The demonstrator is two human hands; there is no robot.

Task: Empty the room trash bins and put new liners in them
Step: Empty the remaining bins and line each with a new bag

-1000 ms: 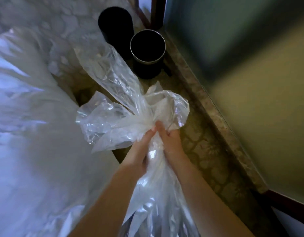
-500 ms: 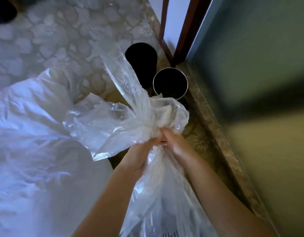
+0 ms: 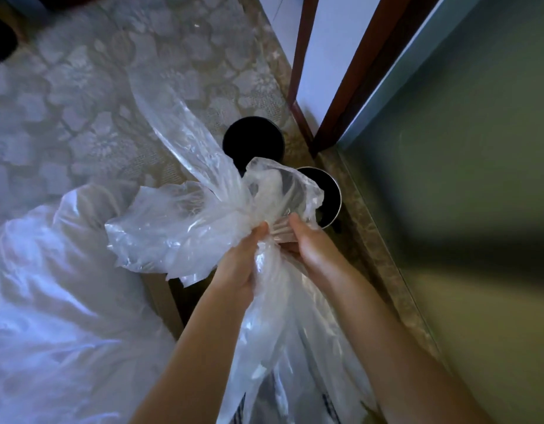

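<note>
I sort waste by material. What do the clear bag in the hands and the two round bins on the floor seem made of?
Crinkled clear plastic bag: thin glossy film, likely polyethylene; it is see-through and creases sharply.
Matte black round bin: probably plastic or painted metal; no shine, unclear.
Dark round bin with silver rim: rim looks polished metal, it glints.

Bag (image 3: 290,338) contents unclear, perhaps printed packaging; wall (image 3: 478,179) blurred.
</note>
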